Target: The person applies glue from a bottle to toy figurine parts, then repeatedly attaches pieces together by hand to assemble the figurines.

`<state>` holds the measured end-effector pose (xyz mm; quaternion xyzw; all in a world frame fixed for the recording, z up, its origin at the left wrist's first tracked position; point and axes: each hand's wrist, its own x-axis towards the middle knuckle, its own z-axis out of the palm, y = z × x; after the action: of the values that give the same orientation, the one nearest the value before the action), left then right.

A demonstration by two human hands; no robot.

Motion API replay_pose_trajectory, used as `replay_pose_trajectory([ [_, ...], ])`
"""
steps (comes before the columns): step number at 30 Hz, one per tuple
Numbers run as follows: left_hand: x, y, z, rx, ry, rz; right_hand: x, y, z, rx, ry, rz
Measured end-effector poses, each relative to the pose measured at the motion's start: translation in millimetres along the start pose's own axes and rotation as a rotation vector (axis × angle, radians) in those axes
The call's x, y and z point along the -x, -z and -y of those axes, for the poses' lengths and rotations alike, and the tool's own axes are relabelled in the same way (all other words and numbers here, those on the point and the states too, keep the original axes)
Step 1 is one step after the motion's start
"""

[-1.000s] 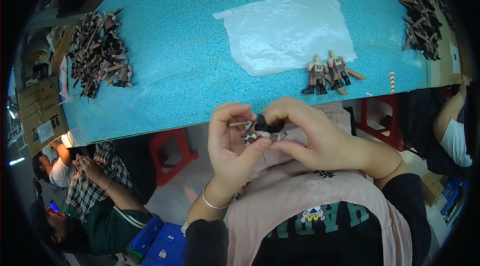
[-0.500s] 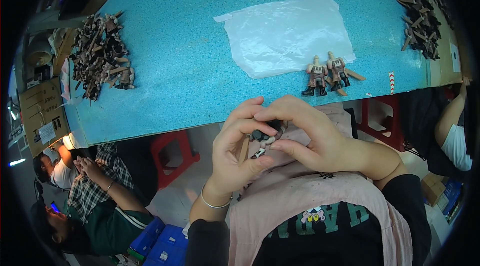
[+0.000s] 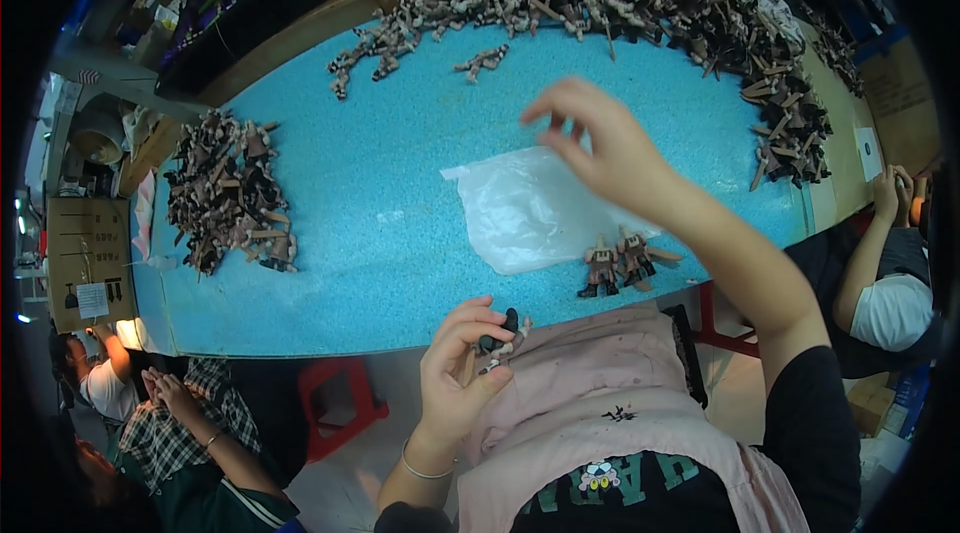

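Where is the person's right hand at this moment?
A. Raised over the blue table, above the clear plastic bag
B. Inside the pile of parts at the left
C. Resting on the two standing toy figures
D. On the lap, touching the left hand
A: the right hand is stretched out, empty, over the clear plastic bag on the blue table, apart from the left hand, which holds a small toy figure.

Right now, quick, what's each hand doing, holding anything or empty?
Left hand: closed around a small toy figure, near the table edge.
Right hand: open and empty, fingers loosely curled, raised over the clear plastic bag.
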<state>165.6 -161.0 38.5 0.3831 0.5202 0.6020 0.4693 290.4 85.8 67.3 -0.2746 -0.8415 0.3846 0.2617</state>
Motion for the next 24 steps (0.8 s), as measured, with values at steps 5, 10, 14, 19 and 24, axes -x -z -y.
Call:
replay_pose_trajectory([
  [5, -1, 1, 0, 0.033, 0.015, 0.002, -96, -1, -46, 0.427, 0.189, -0.007],
  [10, -1, 2, -3, 0.033, 0.02, 0.016, -114, -16, -65, 0.56, 0.196, 0.039],
  [14, 2, 6, -2, 0.066, 0.058, -0.021, -91, -16, -59, 0.45, 0.061, 0.015],
  [19, 2, 6, 2, 0.04, 0.062, -0.012, -15, 16, -35, 0.226, 0.023, 0.109],
  [24, -4, -2, 6, 0.086, 0.089, 0.007, 33, 18, -28, 0.218, 0.013, 0.161],
])
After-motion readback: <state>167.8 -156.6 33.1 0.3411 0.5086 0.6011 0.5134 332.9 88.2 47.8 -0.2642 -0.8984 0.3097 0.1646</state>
